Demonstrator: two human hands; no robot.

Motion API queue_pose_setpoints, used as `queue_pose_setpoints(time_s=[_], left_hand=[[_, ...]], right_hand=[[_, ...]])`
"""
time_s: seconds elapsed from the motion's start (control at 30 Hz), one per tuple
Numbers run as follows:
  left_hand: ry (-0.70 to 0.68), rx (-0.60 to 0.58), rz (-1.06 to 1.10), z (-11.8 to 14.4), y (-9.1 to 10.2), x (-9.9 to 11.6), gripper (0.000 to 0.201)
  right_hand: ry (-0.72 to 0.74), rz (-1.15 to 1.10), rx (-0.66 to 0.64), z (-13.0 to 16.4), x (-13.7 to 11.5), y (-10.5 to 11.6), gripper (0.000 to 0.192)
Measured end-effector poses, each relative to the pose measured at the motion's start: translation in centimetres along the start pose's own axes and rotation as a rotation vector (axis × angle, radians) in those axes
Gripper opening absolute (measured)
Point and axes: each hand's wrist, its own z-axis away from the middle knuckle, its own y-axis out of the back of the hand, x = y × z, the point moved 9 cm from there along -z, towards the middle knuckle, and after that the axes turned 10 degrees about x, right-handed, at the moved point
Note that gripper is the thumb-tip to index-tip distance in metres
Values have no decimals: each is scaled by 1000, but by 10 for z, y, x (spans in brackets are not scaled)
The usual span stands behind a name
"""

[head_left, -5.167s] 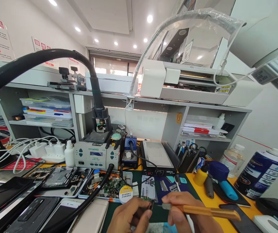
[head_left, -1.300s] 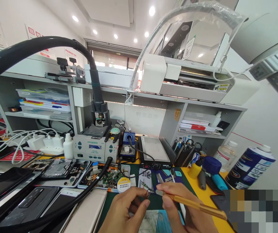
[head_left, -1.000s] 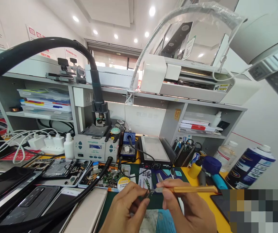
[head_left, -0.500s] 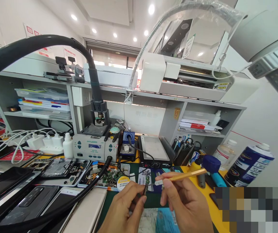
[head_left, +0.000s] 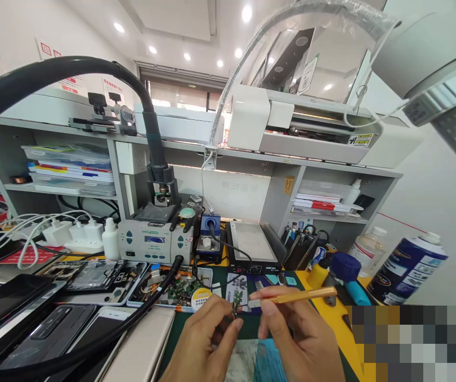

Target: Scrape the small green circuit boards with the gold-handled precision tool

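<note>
My left hand (head_left: pixel 208 335) is closed, with a small green circuit board (head_left: pixel 236 301) pinched between thumb and fingers, standing up from the fingertips. My right hand (head_left: pixel 297 331) grips a slim tool with a golden handle (head_left: pixel 305 295) and a flat, silvery end. That end points left and sits close beside the board; whether they touch I cannot tell. Beneath the hands lies a dark green mat (head_left: pixel 180 331) with a worn blue and whitish pad (head_left: pixel 270 361) on it. Behind the board is a printed card (head_left: pixel 239 282).
A tray of phone parts (head_left: pixel 184 286), several phones (head_left: pixel 59 337) and a thick black hose (head_left: pixel 101 345) lie left. Behind stand a hot-air station (head_left: pixel 156 241), a soldering iron stand (head_left: pixel 210 239) and a flat heating plate (head_left: pixel 252 244). A spray can (head_left: pixel 409 268) and bottles stand right.
The circuit board has turned so more of its green face shows. My right hand has shifted slightly left, and the tool lies flatter, its end nearer the board.
</note>
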Motion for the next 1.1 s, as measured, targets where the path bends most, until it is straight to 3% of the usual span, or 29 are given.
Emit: queue_pose_setpoints(time_s=[0.47, 0.63, 1.1], left_hand=[[-73, -73, -61, -6, 5, 12, 26], [-41, -121, -49, -10, 4, 19, 28], [53, -133, 17, -9, -2, 8, 29]], right_hand=[[-27, -48, 49, 0, -4, 3, 21], [-52, -34, 50, -3, -2, 3, 20], [67, 8, -8, -9, -8, 5, 11]])
